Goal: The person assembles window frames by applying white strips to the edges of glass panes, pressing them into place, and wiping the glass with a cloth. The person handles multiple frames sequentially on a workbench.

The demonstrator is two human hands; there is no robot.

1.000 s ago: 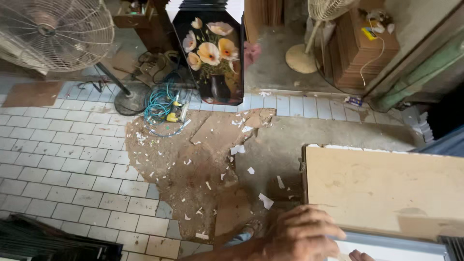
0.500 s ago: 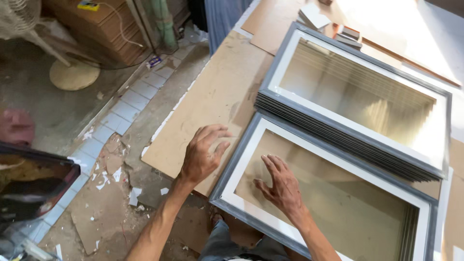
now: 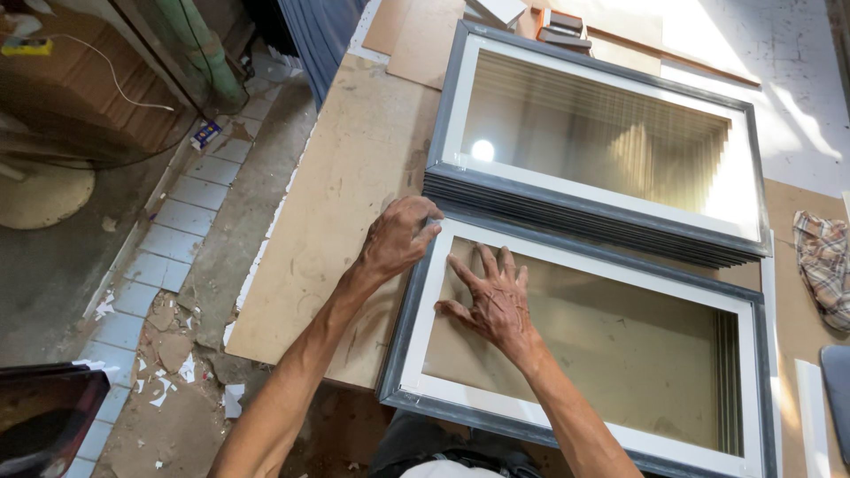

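I am looking down at a brown worktop [image 3: 336, 204] carrying two grey picture frames with white inner borders. My left hand [image 3: 397, 237] is curling its fingers over the top left corner of the near frame [image 3: 425, 301], gripping the edge. My right hand [image 3: 492, 299] is lying flat, fingers spread, on the glass just inside that corner. The far frame [image 3: 602, 133] is topping a stack touching the near one. A checked cloth [image 3: 823, 261] is lying at the right.
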